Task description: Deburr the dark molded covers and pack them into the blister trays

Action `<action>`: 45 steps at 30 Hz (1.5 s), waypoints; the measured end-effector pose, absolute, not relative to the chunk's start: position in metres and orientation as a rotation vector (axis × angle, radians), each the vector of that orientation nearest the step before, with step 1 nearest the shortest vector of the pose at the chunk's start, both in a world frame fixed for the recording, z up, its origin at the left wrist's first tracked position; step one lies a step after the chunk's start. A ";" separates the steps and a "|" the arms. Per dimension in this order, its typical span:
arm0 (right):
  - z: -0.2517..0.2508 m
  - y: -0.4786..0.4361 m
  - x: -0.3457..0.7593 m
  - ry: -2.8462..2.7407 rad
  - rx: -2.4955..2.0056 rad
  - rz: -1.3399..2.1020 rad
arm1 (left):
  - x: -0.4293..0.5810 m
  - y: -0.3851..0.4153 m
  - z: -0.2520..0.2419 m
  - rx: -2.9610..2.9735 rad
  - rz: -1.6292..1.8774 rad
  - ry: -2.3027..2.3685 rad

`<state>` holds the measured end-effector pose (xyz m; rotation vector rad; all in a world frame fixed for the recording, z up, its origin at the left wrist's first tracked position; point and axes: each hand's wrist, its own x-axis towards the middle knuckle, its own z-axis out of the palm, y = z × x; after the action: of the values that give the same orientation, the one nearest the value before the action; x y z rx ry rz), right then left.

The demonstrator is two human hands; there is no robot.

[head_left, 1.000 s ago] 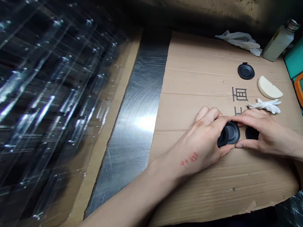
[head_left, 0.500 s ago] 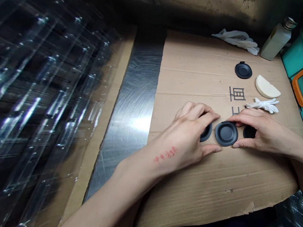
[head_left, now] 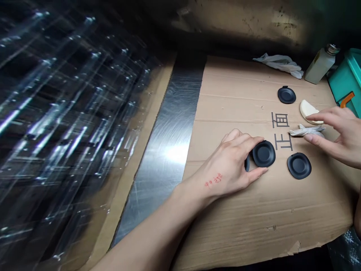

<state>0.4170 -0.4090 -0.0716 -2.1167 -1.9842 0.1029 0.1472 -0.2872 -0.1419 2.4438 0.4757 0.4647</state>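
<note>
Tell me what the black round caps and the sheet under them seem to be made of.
Black caps: likely moulded rubber or soft plastic, matte, with a raised rim and dished centre. Sheet: corrugated cardboard, brown, ribbed, with a torn near edge.

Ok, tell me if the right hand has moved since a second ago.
Yes. The right hand has lifted off the black discs and gone right and away, now beside the white glove, past the printed characters.

Bottle (head_left: pixel 320 64); teal bin (head_left: pixel 346 81); rag (head_left: pixel 278 62); clear trays (head_left: pixel 62 124).
</note>
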 end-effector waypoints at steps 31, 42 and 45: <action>-0.103 -0.395 0.347 -2.461 -1.846 0.204 | 0.152 -0.287 -0.142 2.438 0.400 0.516; -0.088 -0.393 0.380 -1.746 -1.979 0.041 | 0.152 -0.288 -0.146 2.436 0.441 0.529; -0.097 -0.390 0.401 -1.584 -2.118 -0.037 | 0.153 -0.288 -0.146 2.416 0.467 0.531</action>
<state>0.4015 -0.3905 -0.0972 -2.1185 -1.5840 -0.0368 0.1529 -0.2880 -0.1461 2.4164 0.5307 0.4667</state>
